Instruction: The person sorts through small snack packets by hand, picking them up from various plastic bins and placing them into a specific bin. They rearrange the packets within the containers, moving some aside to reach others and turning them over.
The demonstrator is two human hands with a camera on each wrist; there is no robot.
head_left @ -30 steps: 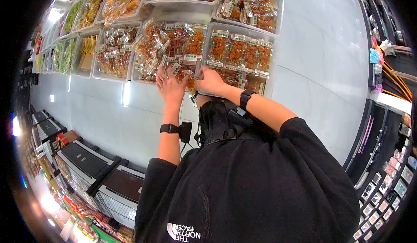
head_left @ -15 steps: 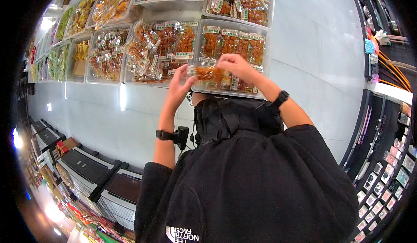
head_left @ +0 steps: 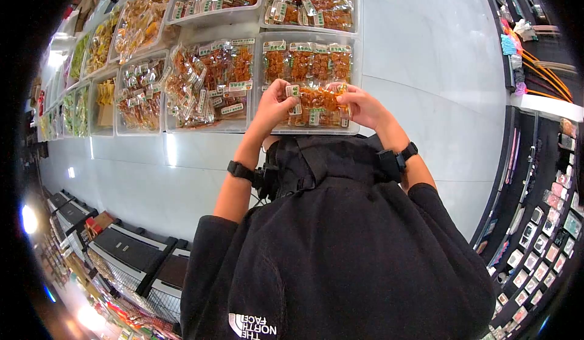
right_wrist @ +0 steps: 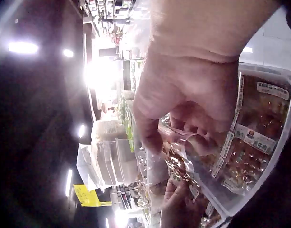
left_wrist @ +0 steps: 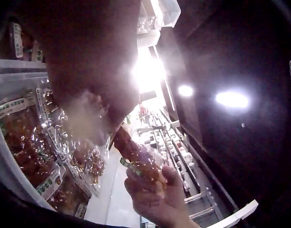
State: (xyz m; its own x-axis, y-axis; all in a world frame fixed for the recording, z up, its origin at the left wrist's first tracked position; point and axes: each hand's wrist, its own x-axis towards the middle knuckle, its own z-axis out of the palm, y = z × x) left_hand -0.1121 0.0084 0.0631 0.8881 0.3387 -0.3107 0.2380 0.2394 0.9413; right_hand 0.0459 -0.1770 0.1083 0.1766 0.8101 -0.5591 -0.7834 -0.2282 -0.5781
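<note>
A clear packet of orange-brown food [head_left: 319,99] is stretched level between both hands, above the near half of a clear bin [head_left: 356,66] of similar packets. My left hand [head_left: 275,110] pinches its labelled left end. At the other end, my right hand [head_left: 365,107] grips the packet with thumb and fingers. In the left wrist view the packet [left_wrist: 140,164] runs to the right hand [left_wrist: 157,197]. The right wrist view has the right hand [right_wrist: 188,99] large, thumb and fingers on the wrap, with the left hand [right_wrist: 181,204] beyond.
Left of that bin stands another bin [head_left: 210,131] heaped with loose packets. More bins with packets [head_left: 141,93] extend to the left and behind. Grey floor [head_left: 420,97] lies to the right, then a rack of small goods [head_left: 541,242]. Black-topped cases [head_left: 125,249] stand at lower left.
The packet has moved from the left bin's front edge to over the right bin. My left hand has shifted right and now holds its end; the right hand has moved right, too.
</note>
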